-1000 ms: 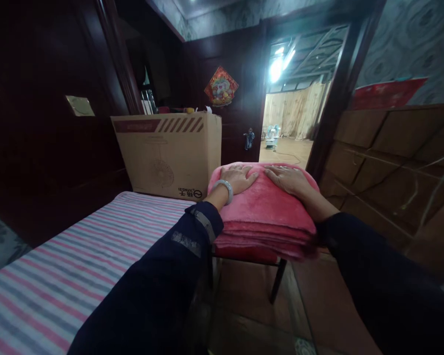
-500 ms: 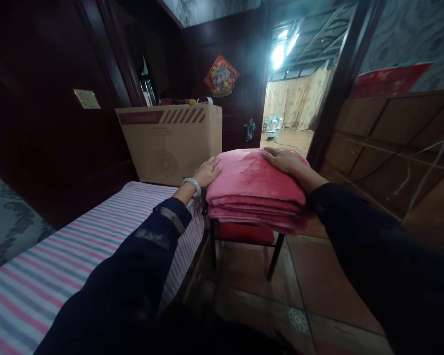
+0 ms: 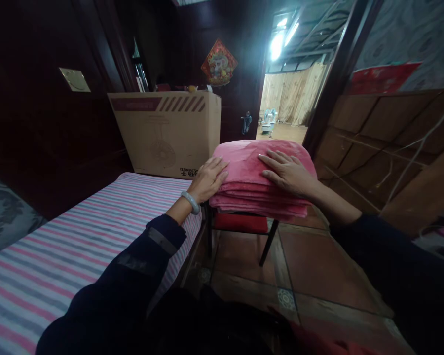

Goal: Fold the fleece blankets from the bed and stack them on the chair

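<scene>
A pink plush blanket, folded into a thick stack of layers, rests on a chair with a red seat and dark legs. My left hand, with a pale bangle at the wrist, lies on the blanket's near left corner, fingers stretched out. On the right part of the top, my right hand rests flat with its fingers spread. Neither hand grips the cloth. The chair's backrest is hidden behind the stack.
Left of the chair is a bed or bench with a striped cover. A large cardboard box stands behind it. Beyond are a dark door and a doorway with a fan. Brown boxes and loose cables line the right side.
My right hand has slid from the far right edge toward the near side of the blanket's top. My left hand has shifted slightly further onto it. The view has tilted a little downward.
</scene>
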A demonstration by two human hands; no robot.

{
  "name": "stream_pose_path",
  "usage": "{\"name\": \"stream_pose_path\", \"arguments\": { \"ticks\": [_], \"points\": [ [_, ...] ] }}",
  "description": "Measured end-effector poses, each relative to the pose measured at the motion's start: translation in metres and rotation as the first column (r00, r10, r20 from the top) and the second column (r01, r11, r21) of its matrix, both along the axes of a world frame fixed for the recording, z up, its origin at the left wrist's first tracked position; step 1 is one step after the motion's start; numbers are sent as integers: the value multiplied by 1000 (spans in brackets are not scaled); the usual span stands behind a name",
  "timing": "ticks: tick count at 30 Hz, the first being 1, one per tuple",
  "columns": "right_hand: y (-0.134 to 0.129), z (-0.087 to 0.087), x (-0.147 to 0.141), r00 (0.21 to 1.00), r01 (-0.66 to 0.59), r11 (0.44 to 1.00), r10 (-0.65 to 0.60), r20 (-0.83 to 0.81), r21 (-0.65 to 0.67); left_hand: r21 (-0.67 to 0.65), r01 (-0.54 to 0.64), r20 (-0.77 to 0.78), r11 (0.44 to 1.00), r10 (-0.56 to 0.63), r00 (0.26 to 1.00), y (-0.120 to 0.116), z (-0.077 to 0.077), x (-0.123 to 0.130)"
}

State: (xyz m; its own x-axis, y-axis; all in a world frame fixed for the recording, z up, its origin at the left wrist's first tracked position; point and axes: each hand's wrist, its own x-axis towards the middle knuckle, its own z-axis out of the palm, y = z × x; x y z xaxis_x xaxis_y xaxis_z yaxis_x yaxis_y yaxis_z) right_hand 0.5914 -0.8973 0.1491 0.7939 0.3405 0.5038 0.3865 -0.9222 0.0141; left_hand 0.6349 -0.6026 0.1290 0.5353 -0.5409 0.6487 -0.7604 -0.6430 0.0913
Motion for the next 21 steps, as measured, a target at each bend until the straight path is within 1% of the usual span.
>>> {"name": "stream_pose_path", "arguments": {
  "ticks": [4, 7, 10, 15, 18, 21],
  "points": [
    [-1, -12, -19, 999, 9, 1000, -7, 46, -29, -1, 21, -14, 1000, -21, 1000, 7, -9, -10],
    [-5, -22, -28, 995, 3, 999, 3, 95, -54, -100, 23, -50, 995, -29, 998, 13, -18, -12],
    [-8, -30, -33, 987, -17, 997, 29, 156, -81, -217, 14, -116, 976, -40, 992, 18, -26, -13],
    [-5, -38, -39, 979, -21, 996, 39, 201, -87, -304, -19, -172, 952, -36, 984, 24, -38, -24],
    [2, -40, -41, 978, -17, 997, 32, 205, -75, -289, -61, -198, 955, 3, 980, 32, -50, -40],
    [9, -40, -45, 979, -21, 999, 30, 203, -47, -200, -102, -265, 974, 47, 963, 50, -72, -63]
  ]
}}
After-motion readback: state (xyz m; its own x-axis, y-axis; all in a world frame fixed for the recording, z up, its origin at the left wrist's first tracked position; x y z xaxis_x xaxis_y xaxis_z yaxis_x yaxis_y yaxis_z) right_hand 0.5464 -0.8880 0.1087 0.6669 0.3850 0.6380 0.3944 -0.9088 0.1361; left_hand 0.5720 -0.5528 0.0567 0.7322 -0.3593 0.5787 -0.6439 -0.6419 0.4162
